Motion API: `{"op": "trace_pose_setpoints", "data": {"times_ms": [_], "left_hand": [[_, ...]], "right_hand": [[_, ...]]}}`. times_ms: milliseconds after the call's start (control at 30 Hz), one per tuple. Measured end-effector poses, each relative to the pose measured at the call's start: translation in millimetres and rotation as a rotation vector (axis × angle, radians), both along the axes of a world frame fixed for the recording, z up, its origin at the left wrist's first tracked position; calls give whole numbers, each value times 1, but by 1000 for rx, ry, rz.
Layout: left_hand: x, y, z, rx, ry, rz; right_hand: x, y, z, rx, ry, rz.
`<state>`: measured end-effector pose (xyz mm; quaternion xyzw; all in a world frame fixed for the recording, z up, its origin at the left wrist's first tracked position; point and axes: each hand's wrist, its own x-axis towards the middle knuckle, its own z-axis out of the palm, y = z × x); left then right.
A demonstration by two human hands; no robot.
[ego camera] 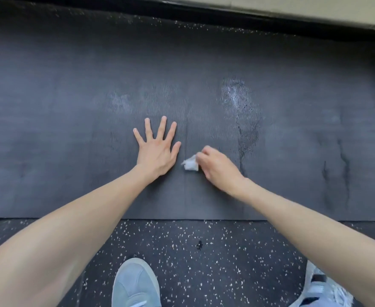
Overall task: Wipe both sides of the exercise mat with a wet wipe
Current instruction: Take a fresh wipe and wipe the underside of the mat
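Mat: the dark exercise mat [292,63] lies flat across the whole width of the frame, its near edge running just above the shoes.
Left hand: the left hand [157,149] sits just left of centre, fingers spread wide and palm flat on the mat, pinning it down.
Right hand: the right hand [215,165], just right of centre, has its fingers curled round a crumpled white wet wipe [190,165], which touches the mat between the two hands.
Step in hand: wiping the upward face; a shiny damp patch [237,100] right of centre and a fainter one above the left hand suggest the middle is partly covered.
How to do it well: press the wipe flatter so more of it meets the ribbed surface, work in overlapping strokes out to both ends of the frame, and keep the flat hand close to the stroke so the mat does not creep.
Left to do: by my reading, the far ends look dry, and the underside waits for a flip.
Floor: black speckled rubber flooring [204,240] fills the lower frame and shows as a strip beyond the mat.
Room: a pale wall base [292,7] crosses the upper right.
Feet: a blue-grey shoe [135,284] at bottom centre, another shoe [323,286] at lower right.
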<state>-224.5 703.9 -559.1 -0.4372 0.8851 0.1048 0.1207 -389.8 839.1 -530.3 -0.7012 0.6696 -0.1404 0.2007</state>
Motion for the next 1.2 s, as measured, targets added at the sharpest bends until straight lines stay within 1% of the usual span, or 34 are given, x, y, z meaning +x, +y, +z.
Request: {"op": "trace_pose_setpoints", "data": {"times_ms": [67, 100, 133, 200, 367, 433, 500, 533, 567, 667, 700, 733, 800, 967, 1067, 1133, 1200], "left_hand": [[-1, 0, 3, 25, 10, -2], [-1, 0, 4, 33, 16, -5], [-2, 0, 5, 40, 20, -6], [-4, 1, 3, 37, 23, -3], [-10, 7, -2, 24, 25, 24], [-11, 7, -2, 26, 19, 25], [-11, 6, -1, 30, 22, 21], [-11, 6, -1, 31, 24, 19], [-10, 5, -1, 31, 24, 18], [-9, 5, -3, 24, 25, 17], [-10, 5, -4, 20, 26, 17], [-10, 5, -3, 19, 27, 21], [-11, 5, -5, 9, 32, 26], [-18, 7, -4, -16, 45, 16], [-22, 3, -6, -26, 60, -53], [-25, 2, -8, -21, 70, -65], [-26, 3, -10, -27, 59, -61]], "right_hand": [[-31, -40, 5, -3, 41, -234], [-42, -51, 8, 13, 53, -292], [-47, -54, 10, 20, 50, -295], [-39, -36, 15, 20, 41, -182], [13, 66, 13, 134, -41, 189], [17, 78, 5, 165, -21, 289], [7, 61, 0, 133, -5, 303], [1, 44, -1, 95, 7, 263], [-9, 25, -1, 57, 14, 177], [-45, -25, 1, -18, 36, -207], [-52, -31, 3, -18, 40, -280], [-53, -29, 3, -19, 38, -279], [-40, -4, 7, -1, 14, -136], [3, 97, 5, 121, -15, 195], [3, 105, 5, 130, 18, 308], [-8, 83, 2, 98, 47, 297], [-27, 46, -1, 54, 52, 144]]}}
